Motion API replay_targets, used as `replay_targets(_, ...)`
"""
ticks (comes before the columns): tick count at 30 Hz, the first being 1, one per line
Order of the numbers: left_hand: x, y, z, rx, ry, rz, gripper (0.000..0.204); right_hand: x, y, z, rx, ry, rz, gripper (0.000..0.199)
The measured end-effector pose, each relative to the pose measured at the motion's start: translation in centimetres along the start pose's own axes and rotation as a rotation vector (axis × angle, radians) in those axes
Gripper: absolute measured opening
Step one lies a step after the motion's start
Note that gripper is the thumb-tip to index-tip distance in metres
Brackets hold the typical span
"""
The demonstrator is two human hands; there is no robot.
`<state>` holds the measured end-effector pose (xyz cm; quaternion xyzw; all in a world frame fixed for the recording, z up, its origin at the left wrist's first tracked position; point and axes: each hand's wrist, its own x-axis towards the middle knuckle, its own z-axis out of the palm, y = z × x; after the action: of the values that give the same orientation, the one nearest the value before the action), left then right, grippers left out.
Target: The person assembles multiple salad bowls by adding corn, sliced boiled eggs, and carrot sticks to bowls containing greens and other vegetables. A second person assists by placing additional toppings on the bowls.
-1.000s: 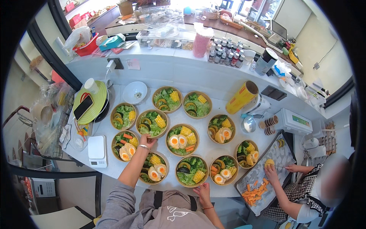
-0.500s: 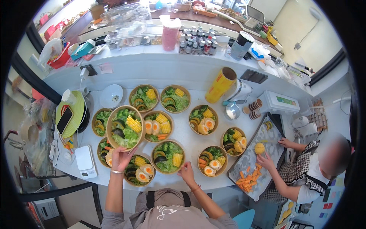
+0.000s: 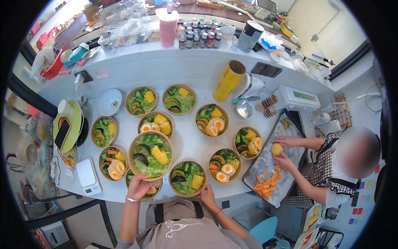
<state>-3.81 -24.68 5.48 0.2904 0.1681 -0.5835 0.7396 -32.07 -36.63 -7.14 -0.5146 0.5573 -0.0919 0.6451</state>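
My left hand [image 3: 139,186] grips the near rim of a salad bowl [image 3: 150,155] with greens, corn and dark squash, lifted above the white counter [image 3: 186,143] and over another bowl partly hidden beneath it. My right hand [image 3: 206,194] rests at the counter's front edge, touching the rim of a bowl of greens and corn [image 3: 187,178]. Several more salad bowls, some topped with halved eggs [image 3: 213,120], stand around them.
At the right a person's hands [image 3: 284,151] hold a yellow piece of food over a tray [image 3: 273,166] with orange carrot sticks. A yellow film roll [image 3: 229,81], white kitchen scale [image 3: 88,176], empty white bowl [image 3: 109,101] and a phone on green plates [image 3: 66,128] ring the bowls.
My left hand has picked up a bowl and carried it toward the middle front, above another bowl. My right hand has stayed at the counter's front edge.
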Motion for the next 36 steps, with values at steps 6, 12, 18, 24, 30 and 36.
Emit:
replay_targets(6,9.0,-3.7,0.6,0.039,-0.138,-0.272,0.058,-2.3,0.8,-3.1,0.199,-0.022,0.109,0.010)
replay_targets(12,15.5,-7.1,-1.6,0.005,0.005,-0.306,0.059,-2.5,0.5,-3.5,0.231,0.002,0.074,0.010)
replay_targets(18,13.4,-9.5,3.7,0.165,0.372,0.074,0.055,-1.6,3.0,-3.9,0.074,0.064,-0.039,0.009)
replay_targets(24,14.5,-8.7,-1.9,0.534,0.147,-0.075,0.054,-0.7,1.4,-3.4,0.038,0.111,-0.076,0.010)
replay_targets(30,10.2,-10.3,-2.0,0.879,0.326,-0.032,0.043,-0.2,-0.1,-3.4,-0.232,0.199,-0.210,0.014)
replay_targets(36,8.9,-12.8,-9.2,1.563,0.267,0.266,0.026,-1.7,-1.1,-3.4,0.148,0.083,-0.034,0.022)
